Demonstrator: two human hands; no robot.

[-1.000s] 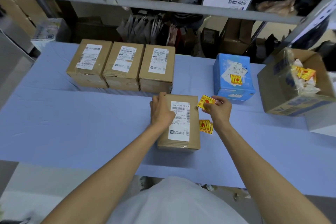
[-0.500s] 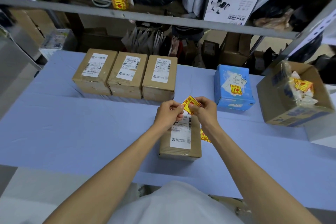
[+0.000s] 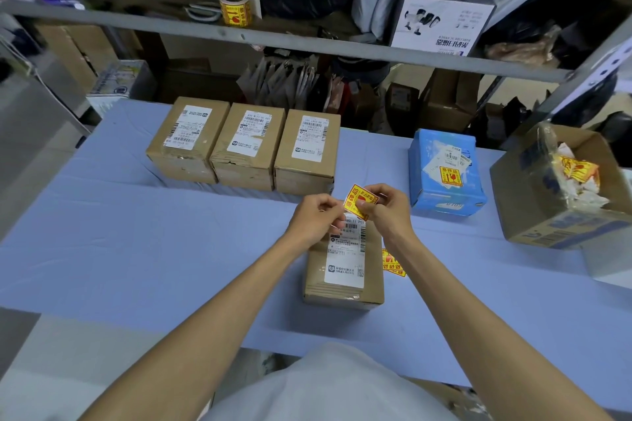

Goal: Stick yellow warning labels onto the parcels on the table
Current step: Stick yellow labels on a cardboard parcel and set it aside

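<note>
A yellow warning label is pinched between my left hand and my right hand, held just above the far end of a brown parcel with a white shipping slip. More yellow labels lie on the cloth beside that parcel's right side. Three brown parcels stand side by side at the back. A blue parcel at the right back carries a yellow label on its top.
An open cardboard box with crumpled label backing stands at the right edge. A roll of yellow labels sits on the metal shelf above. The blue table cloth stretches left; bags and boxes crowd behind the table.
My left hand left the near parcel's top and joined the right hand on the label. The label moved left, from beside the parcel to over its far end.
</note>
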